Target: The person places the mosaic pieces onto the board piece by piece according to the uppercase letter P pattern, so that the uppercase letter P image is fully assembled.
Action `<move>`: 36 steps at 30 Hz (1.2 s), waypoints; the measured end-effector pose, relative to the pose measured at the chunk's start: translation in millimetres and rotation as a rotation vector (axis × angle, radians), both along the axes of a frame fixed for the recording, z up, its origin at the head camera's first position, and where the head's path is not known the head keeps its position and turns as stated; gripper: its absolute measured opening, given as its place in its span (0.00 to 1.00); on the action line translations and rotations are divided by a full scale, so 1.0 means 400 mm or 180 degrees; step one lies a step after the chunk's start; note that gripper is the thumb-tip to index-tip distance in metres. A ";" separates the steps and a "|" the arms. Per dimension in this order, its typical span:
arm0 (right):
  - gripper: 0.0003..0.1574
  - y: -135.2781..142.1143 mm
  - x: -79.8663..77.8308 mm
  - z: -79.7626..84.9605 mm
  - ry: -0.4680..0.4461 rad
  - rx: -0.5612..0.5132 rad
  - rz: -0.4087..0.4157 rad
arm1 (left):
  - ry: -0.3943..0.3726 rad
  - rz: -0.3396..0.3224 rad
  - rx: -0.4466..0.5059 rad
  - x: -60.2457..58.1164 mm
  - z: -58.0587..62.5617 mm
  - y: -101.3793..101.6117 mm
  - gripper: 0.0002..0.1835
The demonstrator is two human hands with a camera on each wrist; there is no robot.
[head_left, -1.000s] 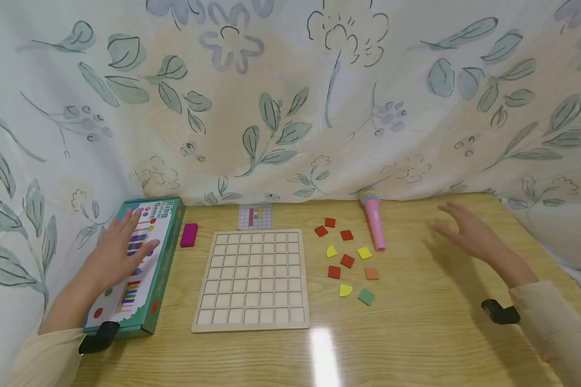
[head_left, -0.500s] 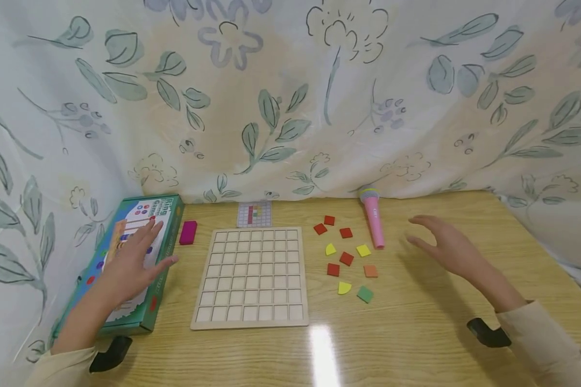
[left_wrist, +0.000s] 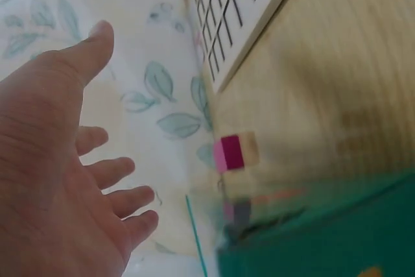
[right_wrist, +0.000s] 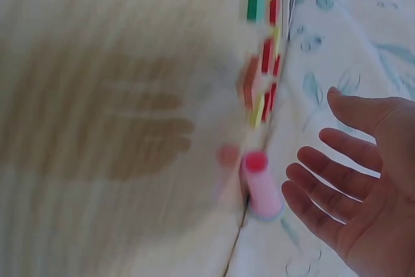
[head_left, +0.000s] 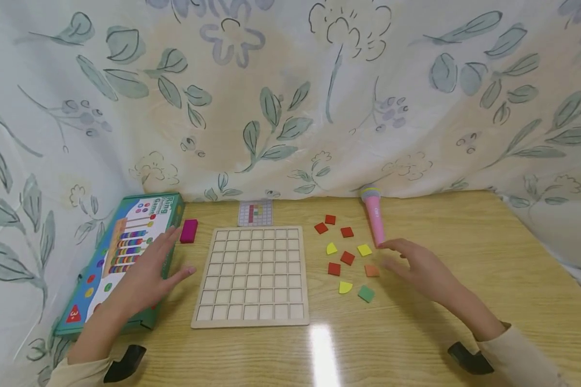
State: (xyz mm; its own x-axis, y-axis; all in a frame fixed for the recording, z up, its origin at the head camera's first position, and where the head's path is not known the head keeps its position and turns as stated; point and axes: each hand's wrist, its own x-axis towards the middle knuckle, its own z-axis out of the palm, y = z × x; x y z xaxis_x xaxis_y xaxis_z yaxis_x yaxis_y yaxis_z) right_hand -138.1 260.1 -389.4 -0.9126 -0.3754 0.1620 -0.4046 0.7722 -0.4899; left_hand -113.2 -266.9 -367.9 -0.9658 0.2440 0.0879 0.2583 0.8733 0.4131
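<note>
My hands are apart, fingers loosely extended. My left hand (head_left: 147, 280) hangs left of the board (head_left: 253, 269), near the box (head_left: 126, 244). My right hand (head_left: 423, 270) hangs right of the board, past the tiles (head_left: 347, 258), near the microphone (head_left: 375, 219). The card (head_left: 255, 213) lies just behind the board.

White glare streak across the table (head_left: 465, 226)

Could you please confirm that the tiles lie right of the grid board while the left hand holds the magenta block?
The left hand holds nothing; the left wrist view shows the magenta block on the table. The tiles do lie right of the grid board.
</note>
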 end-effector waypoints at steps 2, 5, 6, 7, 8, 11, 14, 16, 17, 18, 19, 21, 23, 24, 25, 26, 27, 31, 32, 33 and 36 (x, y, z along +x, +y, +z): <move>0.24 -0.020 0.007 -0.006 0.0004 -0.0007 0.0041 | 0.0002 -0.0031 -0.0014 0.004 -0.009 0.010 0.50; 0.24 -0.047 0.011 -0.015 0.0047 0.0032 0.0098 | -0.0022 -0.0071 -0.0067 0.009 -0.029 0.025 0.50; 0.23 -0.055 0.011 -0.017 0.0084 0.0046 0.0142 | -0.0045 -0.0084 -0.0093 0.010 -0.036 0.030 0.51; 0.22 -0.063 0.009 -0.019 0.0119 0.0049 0.0191 | -0.0059 -0.0104 -0.0112 0.011 -0.044 0.036 0.51; 0.22 -0.070 0.006 -0.021 0.0146 0.0044 0.0241 | -0.0075 -0.0132 -0.0121 0.012 -0.051 0.041 0.51; 0.21 -0.092 -0.009 -0.027 0.0144 -0.0006 0.0400 | -0.0123 -0.0233 -0.0158 0.019 -0.069 0.054 0.51; 0.21 -0.116 -0.033 -0.033 0.0089 -0.0085 0.0567 | -0.0177 -0.0358 -0.0146 0.029 -0.084 0.065 0.52; 0.21 -0.133 -0.053 -0.038 0.0073 -0.0108 0.0670 | -0.0246 -0.0407 -0.0132 0.035 -0.091 0.070 0.53; 0.20 -0.142 -0.064 -0.040 0.0074 -0.0089 0.0719 | -0.0288 -0.0425 -0.0124 0.037 -0.094 0.072 0.53; 0.20 -0.150 -0.074 -0.043 0.0093 -0.0087 0.0770 | -0.0334 -0.0435 -0.0108 0.039 -0.097 0.073 0.54; 0.20 -0.159 -0.085 -0.044 0.0099 -0.0076 0.0806 | -0.0368 -0.0441 -0.0092 0.041 -0.099 0.074 0.54; 0.20 -0.175 -0.106 -0.047 0.0114 -0.0051 0.0864 | -0.0417 -0.0447 -0.0094 0.043 -0.102 0.074 0.54; 0.20 -0.188 -0.125 -0.050 0.0123 -0.0015 0.0882 | -0.0450 -0.0459 -0.0125 0.044 -0.105 0.073 0.54; 0.20 -0.193 -0.134 -0.050 0.0112 -0.0016 0.0884 | -0.0463 -0.0460 -0.0147 0.045 -0.106 0.072 0.54; 0.20 -0.199 -0.141 -0.051 0.0062 -0.0021 0.0855 | -0.0473 -0.0460 -0.0161 0.045 -0.105 0.071 0.54; 0.20 -0.203 -0.148 -0.051 0.0027 -0.0009 0.0824 | -0.0482 -0.0463 -0.0173 0.046 -0.104 0.070 0.54; 0.21 -0.206 -0.154 -0.052 -0.0008 -0.0004 0.0802 | -0.0481 -0.0481 -0.0182 0.047 -0.103 0.069 0.54; 0.21 -0.216 -0.170 -0.057 -0.0159 0.0034 0.0700 | -0.0541 -0.0489 -0.0184 0.049 -0.098 0.065 0.54; 0.21 -0.217 -0.172 -0.059 -0.0177 0.0056 0.0691 | -0.0570 -0.0491 -0.0185 0.050 -0.097 0.064 0.54; 0.21 -0.218 -0.175 -0.060 -0.0184 0.0075 0.0692 | -0.0599 -0.0493 -0.0185 0.051 -0.097 0.064 0.55; 0.21 -0.222 -0.181 -0.063 -0.0184 0.0124 0.0698 | -0.0689 -0.0485 -0.0177 0.051 -0.096 0.065 0.56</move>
State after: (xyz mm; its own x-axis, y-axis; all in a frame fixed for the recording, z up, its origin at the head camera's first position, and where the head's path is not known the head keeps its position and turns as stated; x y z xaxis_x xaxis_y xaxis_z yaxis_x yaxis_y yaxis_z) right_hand -210.6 171.4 -414.4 -0.8159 -0.5707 0.0933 -0.5369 0.6877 -0.4886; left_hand -92.8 -240.8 -406.2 -0.9124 0.3866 -0.1343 0.2993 0.8541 0.4255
